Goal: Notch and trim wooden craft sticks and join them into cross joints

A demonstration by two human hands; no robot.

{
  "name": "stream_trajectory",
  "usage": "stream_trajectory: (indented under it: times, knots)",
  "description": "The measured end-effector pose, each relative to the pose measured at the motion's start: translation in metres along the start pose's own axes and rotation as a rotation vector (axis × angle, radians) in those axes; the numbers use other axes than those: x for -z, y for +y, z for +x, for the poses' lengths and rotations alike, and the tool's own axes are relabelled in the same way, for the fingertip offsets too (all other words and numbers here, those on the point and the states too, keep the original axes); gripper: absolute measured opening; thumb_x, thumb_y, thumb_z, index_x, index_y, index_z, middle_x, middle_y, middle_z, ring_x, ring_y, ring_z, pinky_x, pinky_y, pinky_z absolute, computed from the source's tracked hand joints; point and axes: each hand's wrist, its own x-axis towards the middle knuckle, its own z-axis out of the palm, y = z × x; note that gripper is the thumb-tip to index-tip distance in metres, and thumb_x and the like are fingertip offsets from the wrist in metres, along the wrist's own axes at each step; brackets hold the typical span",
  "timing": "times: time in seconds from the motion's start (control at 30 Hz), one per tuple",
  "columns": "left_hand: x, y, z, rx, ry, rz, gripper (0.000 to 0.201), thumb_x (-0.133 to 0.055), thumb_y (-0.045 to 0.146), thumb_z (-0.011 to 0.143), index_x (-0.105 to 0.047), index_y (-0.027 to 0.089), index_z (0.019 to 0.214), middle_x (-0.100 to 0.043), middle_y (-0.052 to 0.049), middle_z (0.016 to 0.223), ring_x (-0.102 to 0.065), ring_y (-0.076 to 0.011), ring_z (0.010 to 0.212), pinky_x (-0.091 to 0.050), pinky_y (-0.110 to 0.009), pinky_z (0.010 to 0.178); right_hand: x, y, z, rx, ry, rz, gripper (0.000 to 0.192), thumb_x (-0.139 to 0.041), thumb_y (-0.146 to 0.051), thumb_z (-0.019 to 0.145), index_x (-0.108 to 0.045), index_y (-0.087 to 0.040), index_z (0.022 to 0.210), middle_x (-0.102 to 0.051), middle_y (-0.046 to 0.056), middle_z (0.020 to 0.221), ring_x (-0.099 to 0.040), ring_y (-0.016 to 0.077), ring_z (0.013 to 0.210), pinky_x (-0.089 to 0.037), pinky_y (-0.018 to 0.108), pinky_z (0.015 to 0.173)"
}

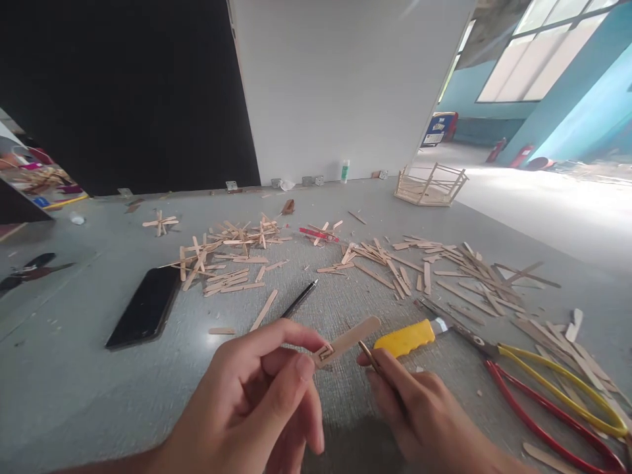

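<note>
Both hands clamped: left (257,395) on pale flat craft stick (348,341), right (419,411) on thin sliver (369,357).

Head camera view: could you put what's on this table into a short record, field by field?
Left hand: left hand pinches a flat wooden stick by one end
Right hand: right hand holds a thin pointed tool near the stick
Beside the hands: yellow-handled knife; snips with red and yellow handles
Further left: black phone lying flat; black pen
Table: grey table strewn with loose sticks
Far edge: small stick frame; glue bottle
</note>
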Motion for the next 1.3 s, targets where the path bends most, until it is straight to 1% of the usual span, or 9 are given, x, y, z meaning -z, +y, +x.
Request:
stream_trajectory:
  times: [0.23,0.4,0.47,0.57,0.73,0.9,1.0,1.1,1.3]
  knots:
    - [-0.007,0.002,0.000,-0.083,0.078,0.049,0.028,-0.069,0.052,0.090,-0.067,0.025,0.095,-0.068,0.000,0.070,-0.057,-0.0098,0.049,-0.042,-0.018,0.043,0.005,-0.004,0.001,0.070,0.100,-0.010,0.021,-0.040,-0.022,0.108,-0.056,-0.018,0.120,-0.076,0.003,0.075,-0.067,0.0149,0.046,-0.050,0.024,0.047]
    - [-0.005,-0.002,0.003,-0.153,0.100,0.095,0.017,-0.064,0.042,0.094,-0.070,0.026,0.097,-0.069,0.000,0.081,-0.059,-0.0099,0.053,-0.050,-0.017,0.045,0.009,-0.006,0.003,0.041,0.162,-0.023,0.019,-0.043,-0.025,0.107,-0.061,-0.020,0.107,-0.056,-0.007,0.051,-0.051,0.0122,0.035,-0.043,0.022,0.039]
    - [-0.002,-0.005,0.004,-0.213,0.095,0.136,0.015,-0.063,0.039,0.096,-0.071,0.026,0.097,-0.072,-0.001,0.081,-0.062,-0.0114,0.055,-0.053,-0.019,0.046,0.010,-0.006,0.002,0.023,0.198,-0.012,0.018,-0.042,-0.024,0.107,-0.060,-0.021,0.107,-0.056,-0.007,0.054,-0.048,0.0107,0.034,-0.041,0.021,0.038]
    - [0.000,-0.006,0.005,-0.254,0.112,0.182,0.014,-0.065,0.037,0.094,-0.074,0.026,0.098,-0.076,-0.003,0.084,-0.065,-0.0126,0.058,-0.055,-0.020,0.051,0.012,-0.006,0.000,0.027,0.223,0.054,0.017,-0.043,-0.020,0.105,-0.058,-0.021,0.115,-0.060,-0.006,0.060,-0.049,0.0089,0.036,-0.039,0.019,0.037]
    - [-0.005,-0.003,0.003,-0.146,0.141,0.154,0.019,-0.071,0.041,0.089,-0.075,0.025,0.098,-0.076,-0.002,0.080,-0.065,-0.0131,0.055,-0.056,-0.022,0.052,0.014,-0.005,-0.005,0.046,0.196,0.037,0.022,-0.044,-0.018,0.104,-0.056,-0.023,0.121,-0.061,-0.006,0.062,-0.048,0.0081,0.036,-0.038,0.018,0.036]
    - [-0.004,-0.006,0.002,-0.147,0.099,0.137,0.022,-0.068,0.044,0.093,-0.074,0.026,0.103,-0.077,-0.003,0.080,-0.066,-0.0129,0.054,-0.055,-0.021,0.051,0.017,-0.003,-0.009,0.072,0.182,0.074,0.029,-0.040,-0.017,0.105,-0.056,-0.023,0.128,-0.065,-0.002,0.069,-0.064,0.0117,0.052,-0.052,0.018,0.051]
    - [0.001,-0.010,0.003,-0.206,0.075,0.154,0.023,-0.060,0.044,0.099,-0.074,0.027,0.107,-0.078,-0.004,0.086,-0.068,-0.0136,0.055,-0.057,-0.022,0.051,0.019,-0.002,-0.009,0.103,0.198,0.114,0.029,-0.039,-0.017,0.106,-0.057,-0.021,0.128,-0.067,0.000,0.071,-0.068,0.0136,0.057,-0.056,0.020,0.058]
    - [0.004,-0.011,0.005,-0.278,0.071,0.205,0.023,-0.056,0.040,0.102,-0.075,0.029,0.109,-0.077,-0.004,0.087,-0.068,-0.0143,0.055,-0.060,-0.024,0.052,0.017,-0.002,-0.006,0.118,0.270,0.132,0.025,-0.042,-0.015,0.104,-0.057,-0.021,0.123,-0.068,0.001,0.072,-0.065,0.0130,0.053,-0.055,0.019,0.053]
    - [0.001,-0.009,0.007,-0.371,0.072,0.187,0.018,-0.064,0.026,0.095,-0.081,0.032,0.096,-0.072,-0.001,0.083,-0.064,-0.0109,0.054,-0.059,-0.021,0.051,0.015,-0.007,-0.003,0.068,0.391,0.119,0.020,-0.047,-0.013,0.100,-0.059,-0.025,0.112,-0.069,0.001,0.079,-0.064,0.0116,0.056,-0.055,0.018,0.053]
